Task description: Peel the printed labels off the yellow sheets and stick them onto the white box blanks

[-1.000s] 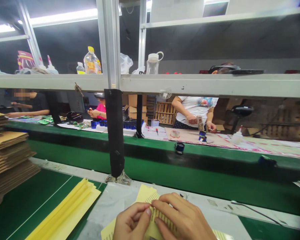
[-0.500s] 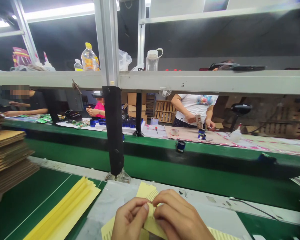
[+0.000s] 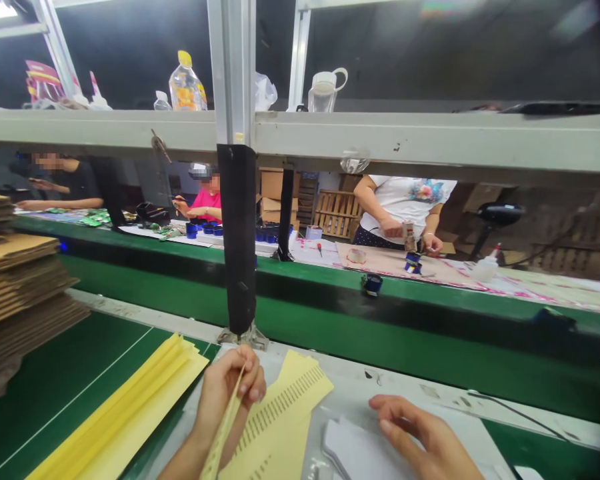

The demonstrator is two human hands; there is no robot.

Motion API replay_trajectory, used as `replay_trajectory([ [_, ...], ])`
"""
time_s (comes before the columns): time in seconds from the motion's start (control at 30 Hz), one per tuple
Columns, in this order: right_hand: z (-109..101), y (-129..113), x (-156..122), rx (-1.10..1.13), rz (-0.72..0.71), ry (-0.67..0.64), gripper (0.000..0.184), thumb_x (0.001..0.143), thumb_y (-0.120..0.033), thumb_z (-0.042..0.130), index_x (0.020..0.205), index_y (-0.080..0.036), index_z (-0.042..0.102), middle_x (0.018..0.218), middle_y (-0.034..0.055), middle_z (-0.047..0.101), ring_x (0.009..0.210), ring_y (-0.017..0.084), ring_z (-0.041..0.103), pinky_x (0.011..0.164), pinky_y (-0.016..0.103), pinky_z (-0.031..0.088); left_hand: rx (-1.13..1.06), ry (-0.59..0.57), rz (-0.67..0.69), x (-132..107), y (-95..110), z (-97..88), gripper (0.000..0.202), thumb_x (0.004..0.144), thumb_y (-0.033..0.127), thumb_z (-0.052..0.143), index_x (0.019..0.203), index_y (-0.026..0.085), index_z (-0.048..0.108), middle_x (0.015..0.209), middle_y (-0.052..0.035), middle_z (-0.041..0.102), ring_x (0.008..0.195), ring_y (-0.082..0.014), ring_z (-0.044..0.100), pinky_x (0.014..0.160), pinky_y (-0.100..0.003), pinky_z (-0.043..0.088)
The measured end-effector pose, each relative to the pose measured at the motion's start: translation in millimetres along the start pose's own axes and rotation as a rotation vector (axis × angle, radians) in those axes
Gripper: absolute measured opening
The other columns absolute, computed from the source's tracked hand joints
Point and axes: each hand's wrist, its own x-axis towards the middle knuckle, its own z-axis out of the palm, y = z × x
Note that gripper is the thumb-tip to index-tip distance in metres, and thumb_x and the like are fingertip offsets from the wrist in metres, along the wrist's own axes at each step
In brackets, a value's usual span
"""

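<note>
Yellow strip (image 3: 225, 427) pinched upright by left hand (image 3: 230, 390); right hand (image 3: 420, 433) spread flat.

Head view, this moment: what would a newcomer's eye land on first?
The left hand pinches a thin yellow strip edge-on at bottom centre, above a yellow perforated sheet. The right hand rests on a white sheet. Stacked cardboard fills the left edge.

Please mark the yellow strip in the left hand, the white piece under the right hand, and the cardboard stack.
yellow strip (image 3: 226, 427): head view, its middle, below the pinching fingers.
white piece (image 3: 350, 445): head view, bare left part.
cardboard stack (image 3: 20, 287): head view, front edges.
</note>
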Motion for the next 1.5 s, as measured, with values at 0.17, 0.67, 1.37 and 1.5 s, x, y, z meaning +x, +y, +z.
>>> replay_trajectory([
  [0.17, 22, 19, -5, -0.137, -0.097, -0.009, 0.035, 0.09, -0.054, 0.052, 0.079, -0.025, 0.068, 0.117, 0.0097, 0.07, 0.122, 0.029, 0.06, 0.106, 0.049, 0.047, 0.017, -0.051, -0.069, -6, -11, 3.6, 0.018, 0.072, 0.017, 0.055, 0.055, 0.017, 0.053, 0.044, 0.0048, 0.031, 0.041, -0.0113, 0.035, 0.048, -0.025, 0.032],
  [0.67, 28, 7, 3, -0.304, -0.138, -0.217, 0.029, 0.099, -0.04, 0.036, 0.089, -0.025, 0.058, 0.096, 0.0046, 0.067, 0.099, 0.02, 0.066, 0.09, 0.033, 0.055, 0.295, -0.218, -0.133, -13, -29, 7.3, 0.012, 0.062, 0.028, 0.052, 0.054, 0.019, 0.051, 0.036, 0.0038, 0.039, 0.034, -0.01, 0.04, 0.043, -0.026, 0.018],
  [1.37, 46, 1, -6, -0.377, -0.218, -0.112, 0.026, 0.099, -0.034, 0.036, 0.083, -0.024, 0.054, 0.095, 0.0046, 0.064, 0.1, 0.022, 0.065, 0.087, 0.038, 0.055, 0.387, -0.162, -0.127, -21, -32, 12.0, 0.013, 0.065, 0.031, 0.049, 0.058, 0.02, 0.05, 0.038, 0.0029, 0.046, 0.04, -0.0107, 0.04, 0.047, -0.025, 0.024],
  [1.5, 44, -6, -5, -0.404, -0.229, -0.139, 0.023, 0.097, -0.027, 0.037, 0.081, -0.023, 0.054, 0.093, 0.0052, 0.065, 0.094, 0.021, 0.065, 0.083, 0.037, 0.056, 0.386, -0.157, -0.136, -22, -31, 12.0, 0.014, 0.065, 0.031, 0.049, 0.057, 0.019, 0.051, 0.039, 0.0033, 0.046, 0.04, -0.0107, 0.042, 0.048, -0.025, 0.025],
])
